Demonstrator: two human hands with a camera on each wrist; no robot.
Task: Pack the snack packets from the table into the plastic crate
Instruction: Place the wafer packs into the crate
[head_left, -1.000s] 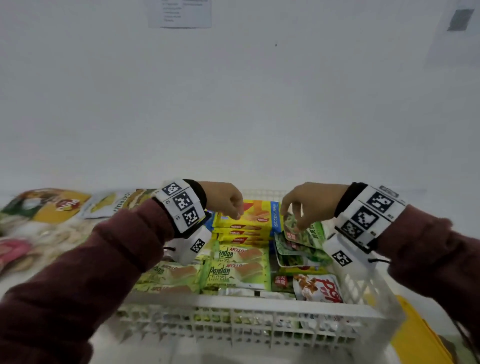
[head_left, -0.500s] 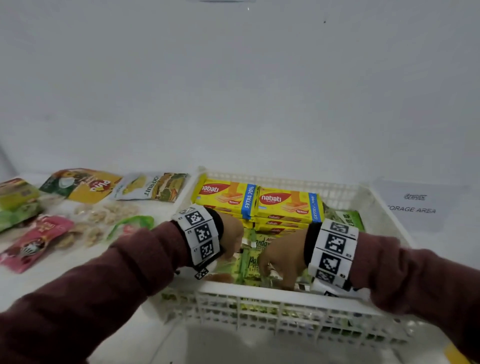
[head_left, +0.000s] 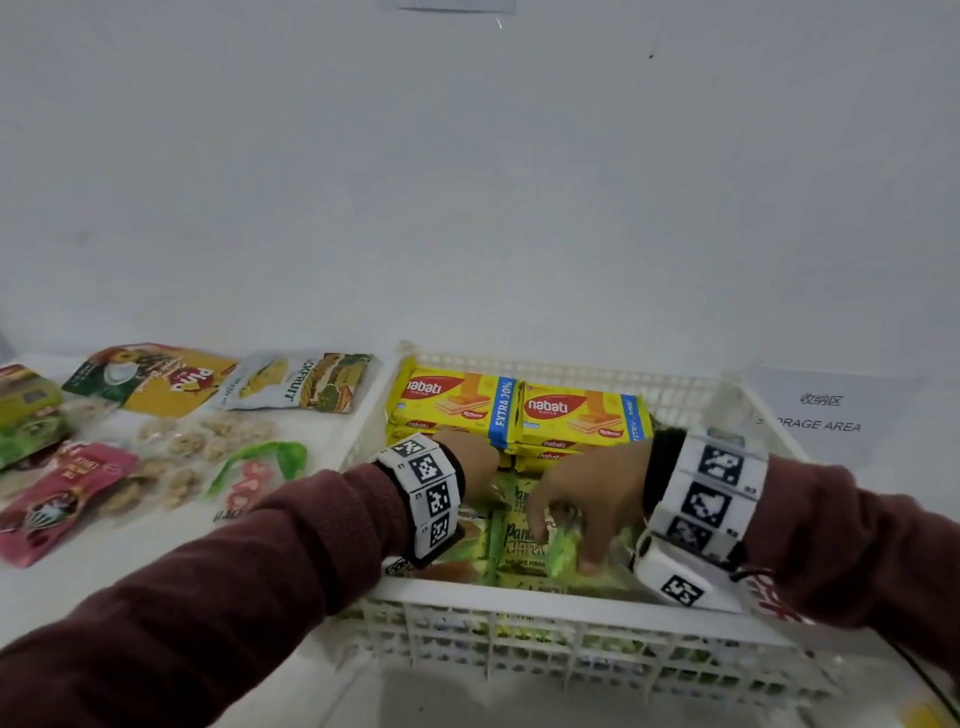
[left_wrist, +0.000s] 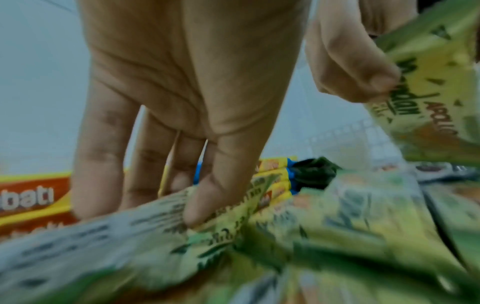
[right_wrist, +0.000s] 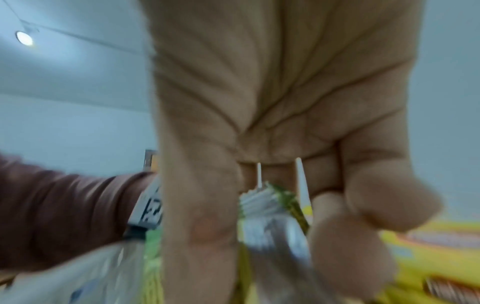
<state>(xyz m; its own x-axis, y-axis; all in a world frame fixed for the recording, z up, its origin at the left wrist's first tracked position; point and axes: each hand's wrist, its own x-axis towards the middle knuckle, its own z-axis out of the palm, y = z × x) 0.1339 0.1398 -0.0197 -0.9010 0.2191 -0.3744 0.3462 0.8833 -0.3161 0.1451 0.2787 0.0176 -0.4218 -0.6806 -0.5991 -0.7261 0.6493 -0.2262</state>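
The white plastic crate (head_left: 519, 592) holds yellow Nabati wafer packets (head_left: 452, 402) at the back and green pandan cake packets (head_left: 519, 543) in front. Both hands are inside it. My left hand (head_left: 470, 467) reaches down by the left side; in the left wrist view its thumb and fingers (left_wrist: 182, 205) pinch the top edge of a pandan packet (left_wrist: 155, 236). My right hand (head_left: 587, 499) grips another green pandan packet (head_left: 563, 553) and holds it tilted above the rest. Its crimped end (right_wrist: 259, 201) shows between thumb and fingers of the right hand (right_wrist: 285, 216).
On the white table left of the crate lie a yellow pouch (head_left: 166, 379), a jackfruit pouch (head_left: 306, 382), a pink pouch (head_left: 67, 493), clear bags of pale snacks (head_left: 208, 441) and a green-and-red packet (head_left: 260, 467). A "storage area" sign (head_left: 821, 410) lies to the right. A wall stands behind.
Both hands have come down from the back of the crate to the pandan packets at the front. The head view has tipped down and left, showing more of the table.
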